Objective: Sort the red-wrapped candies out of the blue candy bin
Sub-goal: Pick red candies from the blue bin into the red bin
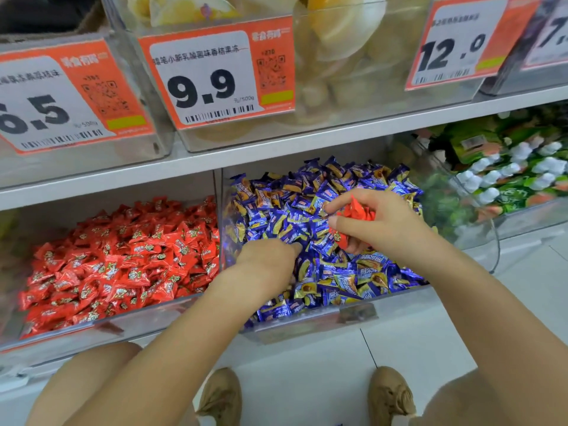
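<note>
While your right hand [373, 222] bunches several red-wrapped candies [358, 212] in curled fingers [339, 204] as a stash, your left hand [270, 256] digs loose-fingered through the blue candy bin [307, 325].

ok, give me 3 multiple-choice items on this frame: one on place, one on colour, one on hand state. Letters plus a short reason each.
1. Where is the bin of red candies relative to the blue candy bin?
A. To its left
B. To its right
C. On the shelf above

2. What colour are the candies held in the right hand?
A. Green
B. Red
C. Yellow

3. What is the left hand doing?
A. Resting on the floor
B. Holding a price tag
C. Digging in the blue candies

Answers:
1 A: the red bin sits left of the clear divider.
2 B: red wrappers stick out between the curled fingers.
3 C: its fingertips are buried in the blue pile; whether they grip anything is hidden.
</note>
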`<state>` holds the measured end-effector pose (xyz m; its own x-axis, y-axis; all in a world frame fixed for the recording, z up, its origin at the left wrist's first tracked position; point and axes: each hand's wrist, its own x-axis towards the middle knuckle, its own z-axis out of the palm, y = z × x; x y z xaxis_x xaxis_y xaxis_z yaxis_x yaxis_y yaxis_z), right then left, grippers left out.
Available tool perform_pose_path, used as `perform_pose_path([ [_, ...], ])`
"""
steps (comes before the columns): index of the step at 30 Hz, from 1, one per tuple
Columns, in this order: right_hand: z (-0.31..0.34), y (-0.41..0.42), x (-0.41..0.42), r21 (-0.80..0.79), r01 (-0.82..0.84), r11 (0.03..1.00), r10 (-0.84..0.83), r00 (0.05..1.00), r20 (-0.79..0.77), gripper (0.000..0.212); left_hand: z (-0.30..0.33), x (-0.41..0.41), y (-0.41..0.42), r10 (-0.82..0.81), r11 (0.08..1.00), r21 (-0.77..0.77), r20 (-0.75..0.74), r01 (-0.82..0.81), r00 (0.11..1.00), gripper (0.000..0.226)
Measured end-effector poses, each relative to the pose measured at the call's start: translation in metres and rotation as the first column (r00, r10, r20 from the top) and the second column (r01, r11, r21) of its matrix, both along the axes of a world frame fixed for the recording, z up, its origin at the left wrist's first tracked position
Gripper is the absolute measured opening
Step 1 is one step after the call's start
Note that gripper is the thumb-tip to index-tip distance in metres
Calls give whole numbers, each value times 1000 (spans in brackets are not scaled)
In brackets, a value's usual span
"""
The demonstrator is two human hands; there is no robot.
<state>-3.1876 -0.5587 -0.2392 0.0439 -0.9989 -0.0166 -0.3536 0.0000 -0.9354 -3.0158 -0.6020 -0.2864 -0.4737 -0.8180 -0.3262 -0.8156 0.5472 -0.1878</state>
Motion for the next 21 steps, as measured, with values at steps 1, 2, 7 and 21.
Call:
perform_pose_path([
  [1, 0, 2, 0, -3, -15, 1000, 15, 1000, -24, 11, 0, -2, 0, -21, 999, -43, 16, 22, 1000, 43],
  [2, -1, 3, 0, -4, -27, 1000, 27, 999, -47, 11, 0, -3, 1, -35, 997, -73, 26, 37, 999, 38],
  [7, -4, 7, -10, 7, -19, 1000, 20, 992, -126, 10, 8, 6, 3, 38, 986, -155, -118, -56, 992, 19],
  [21, -1, 15, 18, 48, 27, 998, -30, 998, 61, 10, 74, 63, 20, 441, 896, 426, -885, -123, 149, 7],
])
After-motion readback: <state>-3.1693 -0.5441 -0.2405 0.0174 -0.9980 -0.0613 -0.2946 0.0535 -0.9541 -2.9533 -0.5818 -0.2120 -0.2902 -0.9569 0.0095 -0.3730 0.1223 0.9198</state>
